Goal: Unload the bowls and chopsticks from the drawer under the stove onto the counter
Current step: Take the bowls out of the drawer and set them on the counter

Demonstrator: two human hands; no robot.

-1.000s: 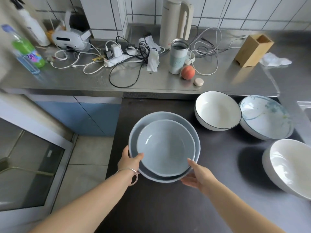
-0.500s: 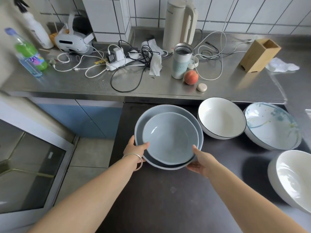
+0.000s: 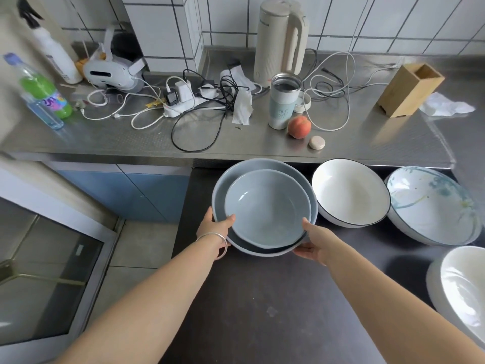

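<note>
Fingers (image 3: pixel 210 222) of the left hand (image 3: pixel 214 231) curl round the left rim of the stacked grey-blue bowls (image 3: pixel 265 206), thumb hooked over the edge of the smaller bowl nested inside the larger; a silver bangle (image 3: pixel 220 241) circles that wrist; the right hand (image 3: pixel 316 244) cups the stack's lower right side from beneath, thumb lying along the rim, so both hands are closed on the pair, which sits low over the dark counter (image 3: pixel 262 298), whether resting or just above it I cannot tell.

At far left a glass-fronted appliance (image 3: pixel 44 271) stands below a steel worktop (image 3: pixel 131 137); on that worktop, from the left, are a spray bottle (image 3: pixel 56 55), a green-labelled drink bottle (image 3: pixel 42 93), a white headset (image 3: pixel 110 72), a power strip (image 3: pixel 189 103) in a tangle of cables, a cream kettle (image 3: pixel 280 40), a tumbler (image 3: pixel 283 101), a peach (image 3: pixel 299 126) and a wooden holder (image 3: pixel 409 90). Just right of the stack, almost touching it, sits a white bowl with a dark rim (image 3: pixel 350 193); next a blue-patterned bowl (image 3: pixel 430 206); a white bowl (image 3: pixel 462 287) is cut by the frame's right edge.

Both forearms reach forward, nearly straight, converging on the stack.

Compared with a second ago, the stack has travelled away from the body toward the steel worktop's front edge and closer to the dark-rimmed bowl; the grip is unchanged.
</note>
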